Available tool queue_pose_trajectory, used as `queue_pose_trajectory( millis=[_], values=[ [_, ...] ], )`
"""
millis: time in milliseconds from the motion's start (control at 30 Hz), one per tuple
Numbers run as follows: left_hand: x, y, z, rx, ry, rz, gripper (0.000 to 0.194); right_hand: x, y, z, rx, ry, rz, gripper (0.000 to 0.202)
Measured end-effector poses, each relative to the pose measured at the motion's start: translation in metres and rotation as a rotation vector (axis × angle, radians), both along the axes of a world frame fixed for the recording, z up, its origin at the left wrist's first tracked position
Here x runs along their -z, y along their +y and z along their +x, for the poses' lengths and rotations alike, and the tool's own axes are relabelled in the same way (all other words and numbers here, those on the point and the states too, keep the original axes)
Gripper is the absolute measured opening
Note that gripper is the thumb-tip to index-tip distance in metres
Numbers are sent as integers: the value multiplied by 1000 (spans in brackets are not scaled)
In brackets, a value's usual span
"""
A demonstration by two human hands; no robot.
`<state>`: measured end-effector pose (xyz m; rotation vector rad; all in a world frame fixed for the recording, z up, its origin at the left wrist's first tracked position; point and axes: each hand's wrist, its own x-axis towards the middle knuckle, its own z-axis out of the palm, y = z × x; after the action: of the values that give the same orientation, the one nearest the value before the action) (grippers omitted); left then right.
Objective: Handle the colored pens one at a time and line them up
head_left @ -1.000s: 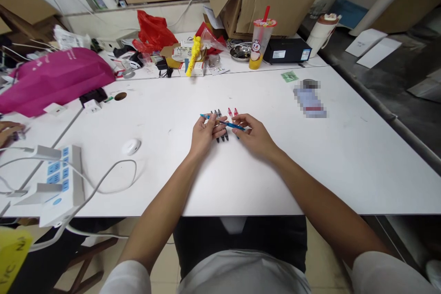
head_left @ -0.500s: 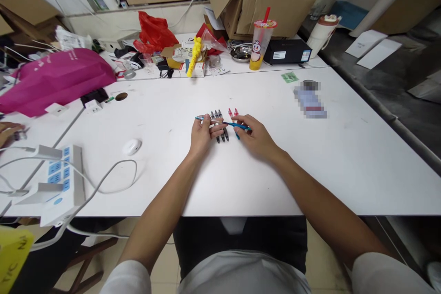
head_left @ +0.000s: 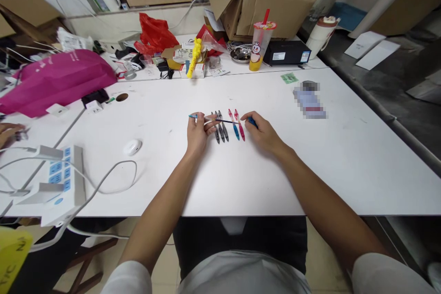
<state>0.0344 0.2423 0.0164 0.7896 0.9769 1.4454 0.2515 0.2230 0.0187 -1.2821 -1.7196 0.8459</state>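
My left hand (head_left: 198,133) pinches the pen top (head_left: 192,116), a clear piece with a light blue end. A thin dark ink refill (head_left: 230,121) sticks out of it to the right, across the row of pens. Inside the curled fingers of my right hand (head_left: 263,134) is a blue pen barrel (head_left: 252,122), apart from the refill. Three black-and-grey pens (head_left: 222,132) lie side by side under the refill. Right of them lie a pen with a pink top and blue lower half (head_left: 235,131) and a pink pen (head_left: 241,131).
A white earbud case (head_left: 132,147) and a power strip (head_left: 65,181) with cables lie on the left. Another person's hand (head_left: 10,133) is at the far left edge. At the back stand a drink cup (head_left: 260,48), a black box (head_left: 286,52) and a cardboard box (head_left: 272,14).
The blue barrel has come off the refill as my right hand moved slightly right. My left hand has shifted a little left, and the refill now shows bare.
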Motion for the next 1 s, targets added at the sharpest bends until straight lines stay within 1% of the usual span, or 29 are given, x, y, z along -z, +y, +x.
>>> queue_pose_trajectory(
  millis=[67,133,200,433,533,700,800,1000],
  values=[
    [0,-3,5,48,10,1,29,0,-3,-6,-8,-7,-41,27],
    [-1,-5,7,85,22,-6,32,-1,-5,-10,13,15,-55,34],
    [-3,-6,7,83,28,-14,32,-1,-5,-11,44,40,-46,38],
    [-9,-1,-10,-106,55,-32,31,-7,-1,-2,123,66,2,48],
    [-9,0,-13,-119,54,-32,30,-7,0,1,132,70,8,48],
    [-10,-3,-5,-35,21,-51,28,-3,2,1,107,60,-11,45],
    [-10,-4,-2,1,-21,-47,26,-1,3,0,118,75,-6,41],
    [-9,-3,-3,3,-52,-45,24,-6,1,-1,135,113,24,35]
  ],
)
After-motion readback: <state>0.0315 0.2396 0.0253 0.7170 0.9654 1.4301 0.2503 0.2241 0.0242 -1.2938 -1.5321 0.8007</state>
